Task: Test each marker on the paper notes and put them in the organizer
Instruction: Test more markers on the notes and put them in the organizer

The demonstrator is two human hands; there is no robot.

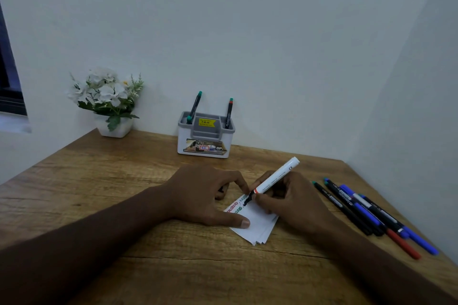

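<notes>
Test step: right hand (295,202) pinches white marker (276,178), tip on paper notes (260,223) — left hand (205,195) flat, pinning them. Next: cap, drop into organizer (206,136) at 12 o'clock.

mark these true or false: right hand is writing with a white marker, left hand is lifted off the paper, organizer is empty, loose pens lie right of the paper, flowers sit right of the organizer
1. The right hand writes with the white marker. True.
2. The left hand is off the paper notes. False: it presses on them.
3. The organizer is empty. False: three pens stand in it.
4. The loose pens lie right of the notes. True.
5. The flowers sit right of the organizer. False: they are to its left.
</notes>
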